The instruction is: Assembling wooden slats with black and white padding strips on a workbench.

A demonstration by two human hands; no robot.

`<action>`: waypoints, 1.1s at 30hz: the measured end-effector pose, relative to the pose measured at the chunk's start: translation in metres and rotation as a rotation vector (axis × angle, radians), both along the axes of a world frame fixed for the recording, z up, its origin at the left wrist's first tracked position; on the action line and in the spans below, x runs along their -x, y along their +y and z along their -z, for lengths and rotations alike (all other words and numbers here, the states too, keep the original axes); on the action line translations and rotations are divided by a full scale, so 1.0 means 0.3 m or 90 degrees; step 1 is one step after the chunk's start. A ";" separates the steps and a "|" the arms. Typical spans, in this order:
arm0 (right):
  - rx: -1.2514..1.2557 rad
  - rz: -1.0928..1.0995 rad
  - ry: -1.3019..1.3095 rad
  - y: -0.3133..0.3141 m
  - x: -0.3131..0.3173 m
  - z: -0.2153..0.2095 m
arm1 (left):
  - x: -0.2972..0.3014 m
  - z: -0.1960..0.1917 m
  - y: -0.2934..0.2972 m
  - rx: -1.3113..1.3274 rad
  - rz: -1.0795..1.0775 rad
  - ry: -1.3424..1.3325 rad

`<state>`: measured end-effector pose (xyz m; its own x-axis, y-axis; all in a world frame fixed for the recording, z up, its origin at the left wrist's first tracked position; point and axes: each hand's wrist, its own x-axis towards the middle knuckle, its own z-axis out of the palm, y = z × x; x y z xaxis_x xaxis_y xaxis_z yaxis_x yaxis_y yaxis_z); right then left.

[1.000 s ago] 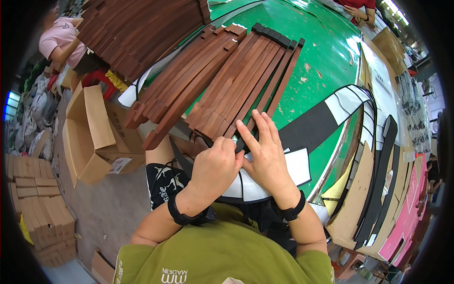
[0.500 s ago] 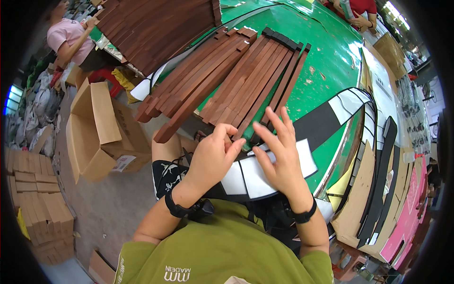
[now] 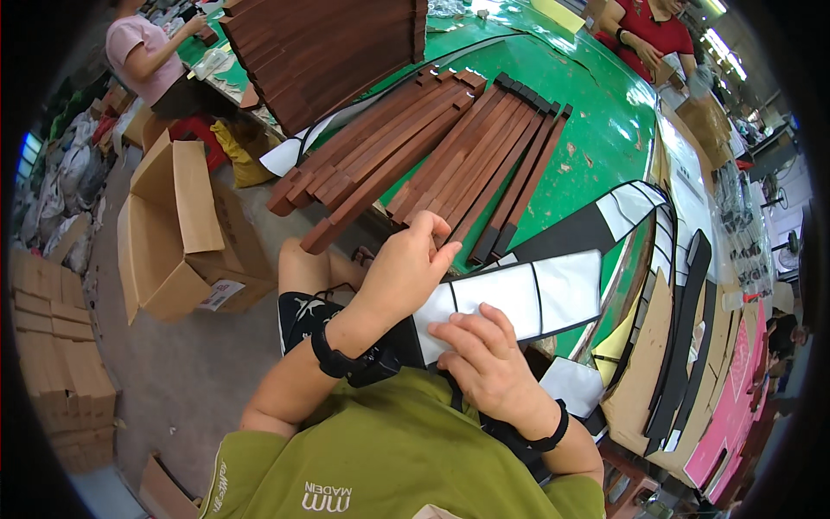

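My left hand [image 3: 405, 270] is held above the near ends of some reddish-brown wooden slats [image 3: 471, 164], thumb and forefinger close together and the other fingers curled. Whatever is between its fingertips, if anything, is too small to make out. Lower and to the right, my right hand [image 3: 493, 363] rests over a long white panel strip with black edging and black cross bands [image 3: 566, 290], its fingers loosely bent and apart. The strip lies across my lap and the table edge. Several of the slats have black end caps, and two lie slightly apart on the right.
A green table [image 3: 596, 130] stretches ahead, with a large stack of brown slats [image 3: 337, 52] at its far left. An open cardboard box [image 3: 186, 242] stands on the floor at left. Black strips lie on cardboard [image 3: 640, 406] at right. Two other people are beyond the table.
My right hand has moved down and toward me, onto the white strip, its spread fingers now bent. More of the strip shows. My left hand has shifted only slightly.
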<state>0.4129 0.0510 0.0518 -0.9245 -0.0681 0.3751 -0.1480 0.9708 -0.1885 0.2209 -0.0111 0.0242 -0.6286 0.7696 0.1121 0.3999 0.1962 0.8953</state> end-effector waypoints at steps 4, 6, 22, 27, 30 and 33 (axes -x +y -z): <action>0.212 -0.004 0.038 -0.004 0.002 0.019 | -0.005 0.010 -0.025 0.001 0.019 0.089; 0.328 0.023 0.025 0.006 0.000 0.013 | 0.001 0.020 -0.038 -0.011 0.016 0.101; 1.056 0.256 0.192 0.135 0.137 0.080 | -0.092 -0.002 -0.048 -0.180 0.108 0.111; 0.980 0.263 0.063 0.168 0.165 0.118 | -0.072 0.048 -0.066 -0.122 0.003 0.189; 0.208 0.276 0.112 0.215 0.170 0.102 | -0.053 0.063 -0.086 -0.090 -0.038 0.183; 0.192 0.321 0.072 0.221 0.202 0.105 | -0.041 0.053 -0.100 -0.036 -0.044 0.119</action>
